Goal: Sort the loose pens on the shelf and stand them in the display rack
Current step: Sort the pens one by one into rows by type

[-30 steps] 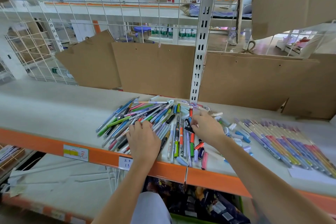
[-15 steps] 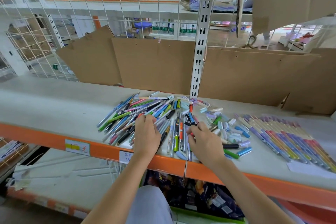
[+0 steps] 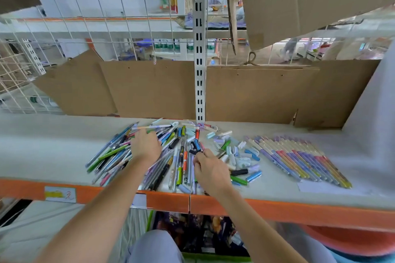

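While the left hand (image 3: 146, 147) lies flat with fingers spread on the pile of loose pens (image 3: 132, 153), the right hand (image 3: 210, 170) curls its fingers over pens near the shelf's (image 3: 42, 147) front edge; whether it grips one cannot be told. Right of the pile lie scattered caps (image 3: 239, 151), then a neat row of sorted pens (image 3: 299, 158).

Two bare forearms, no sleeves, watch or rings visible, enter from the 6 o'clock edge and end in the left hand (image 3: 146, 147) and right hand (image 3: 210, 172). Between the forearms at 6 o'clock shows a rounded patch of pale grey-blue fabric (image 3: 155, 247), apparently the person's trousers at the knee.
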